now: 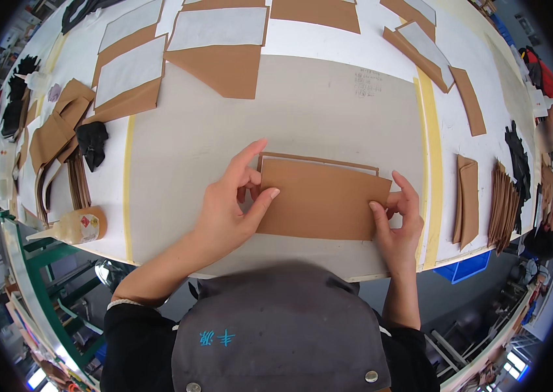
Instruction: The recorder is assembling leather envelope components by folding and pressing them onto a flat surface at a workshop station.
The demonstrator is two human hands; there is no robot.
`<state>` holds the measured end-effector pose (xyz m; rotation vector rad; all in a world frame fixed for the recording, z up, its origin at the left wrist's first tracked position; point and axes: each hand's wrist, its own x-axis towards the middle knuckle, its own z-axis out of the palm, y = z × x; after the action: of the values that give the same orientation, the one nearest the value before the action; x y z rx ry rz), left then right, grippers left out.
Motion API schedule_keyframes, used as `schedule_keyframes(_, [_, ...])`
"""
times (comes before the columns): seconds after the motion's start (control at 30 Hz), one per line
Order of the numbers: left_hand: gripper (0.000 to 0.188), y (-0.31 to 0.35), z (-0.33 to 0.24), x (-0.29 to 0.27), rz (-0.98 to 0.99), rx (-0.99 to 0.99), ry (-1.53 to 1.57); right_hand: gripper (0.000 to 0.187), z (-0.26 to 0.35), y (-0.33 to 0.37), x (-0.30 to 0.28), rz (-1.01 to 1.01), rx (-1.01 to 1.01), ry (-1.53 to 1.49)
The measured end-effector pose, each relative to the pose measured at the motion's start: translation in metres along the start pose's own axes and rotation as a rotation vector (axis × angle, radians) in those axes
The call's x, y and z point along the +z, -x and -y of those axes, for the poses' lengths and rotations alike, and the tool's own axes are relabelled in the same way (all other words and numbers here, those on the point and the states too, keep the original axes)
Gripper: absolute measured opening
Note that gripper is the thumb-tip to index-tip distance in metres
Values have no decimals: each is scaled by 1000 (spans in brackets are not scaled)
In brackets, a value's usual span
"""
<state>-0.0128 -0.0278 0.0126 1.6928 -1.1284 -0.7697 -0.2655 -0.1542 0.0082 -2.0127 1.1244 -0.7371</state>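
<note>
In front of me a folded brown panel (pixel 322 206), leather-like, is held just over the grey work mat (pixel 191 144). A strip of its pale lining and a brown border show along the far edge. My left hand (pixel 234 196) grips the left edge, thumb on the near face and index finger raised beyond the far corner. At the right edge, my right hand (pixel 400 219) pinches the panel with the thumb in front; its index finger points up. The fingertips behind the panel are hidden on both sides.
Brown panels with pale faces (pixel 217 29) lie along the far side. A glue bottle (pixel 74 227), a black cloth (pixel 92 144) and bent brown pieces (pixel 61 127) are at left. Folded brown pieces (pixel 466 202) and a brown stack (pixel 502 206) are at right.
</note>
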Motion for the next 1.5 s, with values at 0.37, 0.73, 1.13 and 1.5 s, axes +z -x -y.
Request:
schedule_keyframes(0.37, [25, -1, 22, 13, -99, 137, -234, 17, -13, -9, 5, 26, -2, 51])
schedule_keyframes(0.73, [26, -7, 19, 16, -63, 43, -178, 19, -13, -14, 0, 43, 13, 87])
schedule_keyframes(1.13, [24, -8, 14, 11, -71, 11, -243, 21, -9, -16, 7, 32, 29, 35])
schedule_keyframes(1.5, [26, -9, 17, 15, -93, 45, -254, 21, -8, -14, 2, 30, 82, 85])
